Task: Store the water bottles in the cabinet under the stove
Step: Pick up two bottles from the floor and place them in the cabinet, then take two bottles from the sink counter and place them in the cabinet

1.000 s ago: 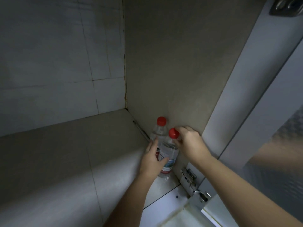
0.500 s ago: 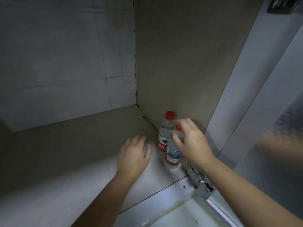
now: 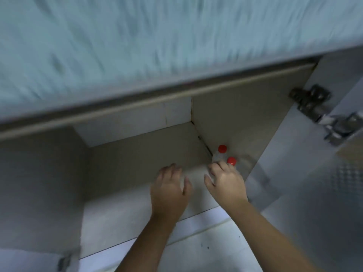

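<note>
Two clear water bottles with red caps stand upright inside the open cabinet [image 3: 137, 154], against its right wall. The rear bottle [image 3: 222, 149] is nearer the back; the front bottle [image 3: 231, 160] is just before it and partly hidden by my right hand [image 3: 225, 181]. My right hand hovers over the cabinet floor with fingers apart, its fingertips close to the front bottle. My left hand [image 3: 169, 189] is spread open to the left, holding nothing, above the cabinet floor.
A blurred countertop edge [image 3: 157, 55] overhangs the cabinet. The right cabinet door [image 3: 314, 183] stands open, with metal hinges [image 3: 312, 103] on the right wall. A pale tiled floor [image 3: 206, 248] lies in front of the cabinet.
My view has pulled back and up, so the countertop edge now shows. Both hands have drawn back from the bottles; the right hand has come off the front bottle's cap.
</note>
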